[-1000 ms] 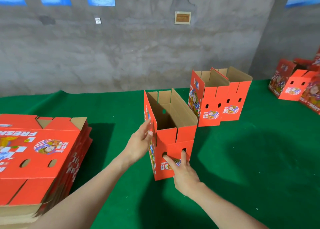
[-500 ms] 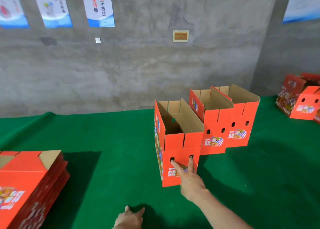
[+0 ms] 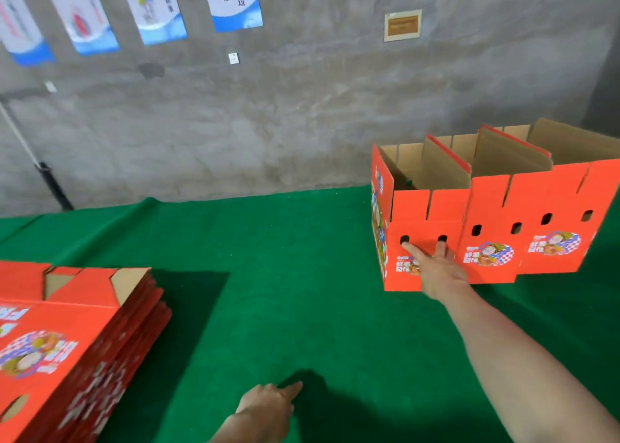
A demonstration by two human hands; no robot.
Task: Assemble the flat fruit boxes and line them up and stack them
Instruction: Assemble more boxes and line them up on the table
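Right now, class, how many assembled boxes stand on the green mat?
3, in a row at right: left box touched by the right hand, middle box, right box; others may be hidden.

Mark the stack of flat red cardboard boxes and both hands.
stack of flat red cardboard boxes (image 3: 67,335): head view, top sheet's printed face.
right hand (image 3: 440,271): head view, back of hand.
left hand (image 3: 268,409): head view, back of hand.

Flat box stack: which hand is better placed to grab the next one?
Left, probably: the left hand is free and nearer the flat box stack; the right hand touches an assembled box.
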